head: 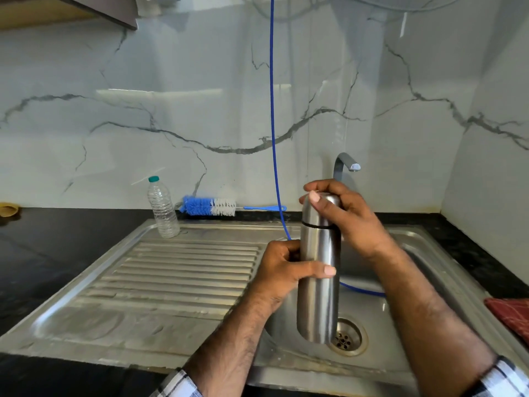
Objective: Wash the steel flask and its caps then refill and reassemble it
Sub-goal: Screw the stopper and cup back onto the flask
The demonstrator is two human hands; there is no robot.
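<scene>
Checked cuffs (pixel 177 382) sit at the bottom edge, forearms reaching up over the sink (pixel 429 282). The left hand (pixel 282 270) is wrapped around the middle of the flask (pixel 319 282), thumb across its front. The right hand (pixel 340 213) is closed over the cap (pixel 317 210) at the top. The flask stands upright in the air, above the drain (pixel 347 336). Behind the right hand rises the tap (pixel 345 164). Left of the hands, a bottle (pixel 163 209) stands on the drainboard (pixel 186 270), a brush (pixel 211 207) beyond it. A blue tube (pixel 272 110) hangs behind the flask.
</scene>
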